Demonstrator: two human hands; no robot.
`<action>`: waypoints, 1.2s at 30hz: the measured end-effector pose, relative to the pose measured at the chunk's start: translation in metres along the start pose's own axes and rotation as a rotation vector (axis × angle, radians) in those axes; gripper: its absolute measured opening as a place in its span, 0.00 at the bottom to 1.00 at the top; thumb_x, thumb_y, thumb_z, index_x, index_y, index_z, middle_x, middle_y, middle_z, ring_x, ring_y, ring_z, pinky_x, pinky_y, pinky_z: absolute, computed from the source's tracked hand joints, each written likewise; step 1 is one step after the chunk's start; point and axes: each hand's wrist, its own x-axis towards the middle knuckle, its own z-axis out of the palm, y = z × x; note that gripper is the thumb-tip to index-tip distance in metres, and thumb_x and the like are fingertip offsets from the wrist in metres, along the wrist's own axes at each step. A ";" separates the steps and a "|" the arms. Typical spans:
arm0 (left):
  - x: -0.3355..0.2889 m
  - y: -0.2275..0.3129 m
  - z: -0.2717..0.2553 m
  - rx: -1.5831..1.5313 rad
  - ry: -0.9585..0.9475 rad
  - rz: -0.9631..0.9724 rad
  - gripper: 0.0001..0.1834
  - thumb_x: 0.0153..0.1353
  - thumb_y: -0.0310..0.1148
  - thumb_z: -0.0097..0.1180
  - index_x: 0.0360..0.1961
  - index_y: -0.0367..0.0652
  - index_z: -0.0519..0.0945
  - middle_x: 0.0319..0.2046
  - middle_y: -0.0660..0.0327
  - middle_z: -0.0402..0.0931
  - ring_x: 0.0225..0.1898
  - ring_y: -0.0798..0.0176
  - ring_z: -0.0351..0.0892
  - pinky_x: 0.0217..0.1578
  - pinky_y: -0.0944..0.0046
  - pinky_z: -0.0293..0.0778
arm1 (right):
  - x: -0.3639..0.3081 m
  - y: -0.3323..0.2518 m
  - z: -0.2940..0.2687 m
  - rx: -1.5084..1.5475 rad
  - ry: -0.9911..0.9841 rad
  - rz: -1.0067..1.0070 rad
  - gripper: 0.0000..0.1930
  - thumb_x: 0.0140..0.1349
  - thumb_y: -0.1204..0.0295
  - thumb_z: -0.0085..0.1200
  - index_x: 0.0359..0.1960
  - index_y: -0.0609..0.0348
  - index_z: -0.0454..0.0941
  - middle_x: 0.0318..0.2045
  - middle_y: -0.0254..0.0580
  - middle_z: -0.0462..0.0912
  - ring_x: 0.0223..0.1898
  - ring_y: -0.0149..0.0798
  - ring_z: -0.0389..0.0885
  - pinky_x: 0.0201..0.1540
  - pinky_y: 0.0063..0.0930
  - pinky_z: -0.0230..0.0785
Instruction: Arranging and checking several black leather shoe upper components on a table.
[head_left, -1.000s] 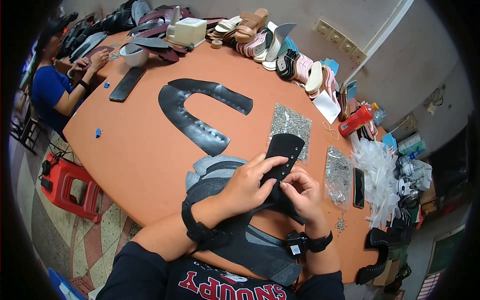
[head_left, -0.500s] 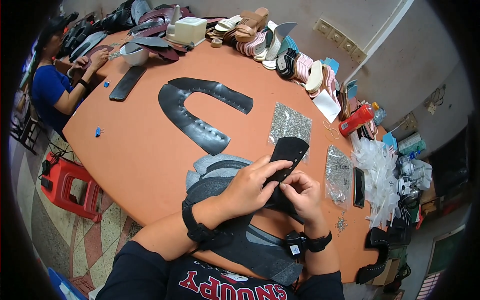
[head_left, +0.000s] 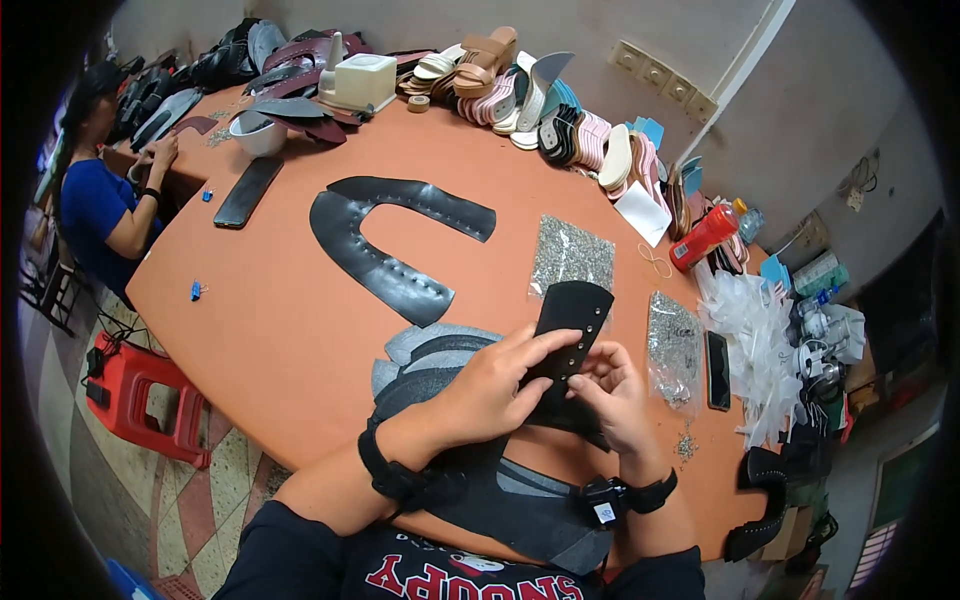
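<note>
My left hand (head_left: 490,385) grips a black leather shoe-upper piece (head_left: 575,308), fingers across its front and thumb below. A row of small metal studs runs along the piece's right edge. My right hand (head_left: 615,400) is at that edge, its thumb by the lowest visible stud and its curled fingers partly behind the leather. Below my hands lies a pile of grey and black cut upper pieces (head_left: 420,352). A studded, U-shaped black upper (head_left: 338,232) rests on the table beyond. Clear bags of metal studs (head_left: 572,258) lie ahead and to the right.
Loose studs (head_left: 685,447) and a phone (head_left: 717,370) lie right of my hand, near white plastic scraps (head_left: 750,350). Sandal uppers (head_left: 575,135) line the wall. Another phone (head_left: 248,192) and a white bowl (head_left: 258,133) are far left, near a co-worker (head_left: 105,205). A red stool (head_left: 150,390) stands left.
My right thumb and fingers have loosened from their tight pinch, and one more stud shows near the thumb. The leather piece has turned slightly more upright. The co-worker's hands have drawn closer together.
</note>
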 end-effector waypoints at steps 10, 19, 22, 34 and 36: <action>0.002 0.019 -0.018 0.011 0.034 -0.001 0.30 0.50 0.21 0.56 0.58 0.41 0.68 0.43 0.53 0.71 0.44 0.58 0.72 0.43 0.66 0.69 | -0.084 0.000 0.004 -1.040 -0.601 -0.142 0.15 0.49 0.61 0.62 0.28 0.60 0.76 0.27 0.46 0.76 0.34 0.49 0.75 0.37 0.39 0.68; 0.000 0.033 -0.036 0.066 0.058 0.046 0.32 0.49 0.20 0.57 0.60 0.42 0.67 0.44 0.55 0.71 0.41 0.60 0.73 0.38 0.67 0.71 | -0.106 -0.014 0.022 -1.083 -0.580 -0.214 0.13 0.55 0.62 0.57 0.31 0.60 0.76 0.30 0.42 0.75 0.37 0.46 0.75 0.39 0.39 0.66; -0.001 0.043 -0.040 0.069 0.042 0.057 0.33 0.48 0.18 0.55 0.60 0.42 0.66 0.45 0.49 0.69 0.45 0.48 0.70 0.46 0.59 0.67 | -0.111 -0.014 0.021 -0.961 -0.583 -0.195 0.13 0.55 0.62 0.57 0.32 0.60 0.77 0.30 0.42 0.77 0.36 0.47 0.76 0.38 0.37 0.66; -0.007 0.049 -0.049 -0.253 0.035 -0.089 0.22 0.51 0.20 0.57 0.50 0.38 0.74 0.44 0.58 0.74 0.43 0.63 0.73 0.44 0.63 0.68 | -0.054 -0.111 -0.065 -0.946 -0.961 -0.215 0.13 0.55 0.75 0.56 0.44 0.52 0.81 0.24 0.41 0.82 0.25 0.39 0.81 0.30 0.30 0.71; -0.004 0.026 -0.036 -0.259 0.034 -0.155 0.21 0.52 0.21 0.56 0.50 0.36 0.74 0.44 0.56 0.74 0.47 0.60 0.74 0.48 0.63 0.68 | -0.031 -0.104 -0.063 -1.263 -0.855 0.035 0.12 0.54 0.72 0.58 0.42 0.53 0.81 0.24 0.43 0.82 0.26 0.42 0.81 0.32 0.32 0.71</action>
